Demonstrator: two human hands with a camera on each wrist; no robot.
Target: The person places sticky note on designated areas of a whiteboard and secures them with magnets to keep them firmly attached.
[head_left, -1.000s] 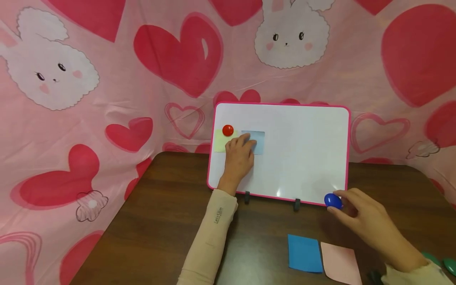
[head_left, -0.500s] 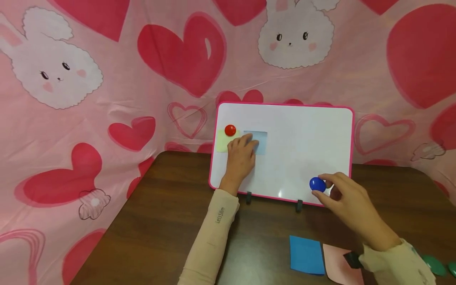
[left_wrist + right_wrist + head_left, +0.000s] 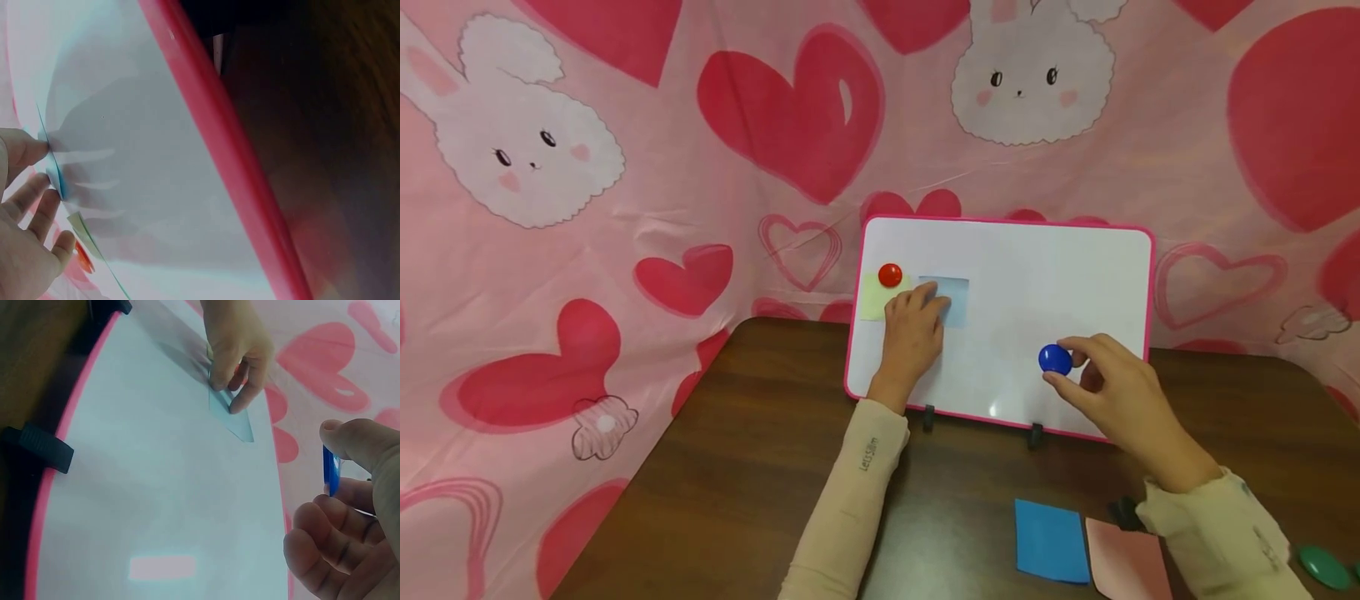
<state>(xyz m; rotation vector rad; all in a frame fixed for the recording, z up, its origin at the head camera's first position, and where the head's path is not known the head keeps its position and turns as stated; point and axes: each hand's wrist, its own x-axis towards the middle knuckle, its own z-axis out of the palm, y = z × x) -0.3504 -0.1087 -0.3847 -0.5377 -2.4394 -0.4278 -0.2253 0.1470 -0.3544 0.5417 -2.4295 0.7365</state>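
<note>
Pink cloth [image 3: 745, 187] is backing the board [image 3: 1026, 287], left hand [image 3: 913, 332] is pressing the pale note [image 3: 957, 302] at left, fingers unclenched, presumably steadying it, while right hand [image 3: 1122, 390] is pinching the blue magnet [image 3: 1055, 360] rim-wise before the right half, likely leaving its back free.

Blue disc [image 3: 1055, 360] in right hand [image 3: 1122, 393]

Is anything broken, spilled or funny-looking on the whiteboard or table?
Nothing I can see looks broken or spilled on the whiteboard or table. One little difference: the yellow paper has a red magnet on it, while the light blue paper shows none; the left hand touches that one.
</note>
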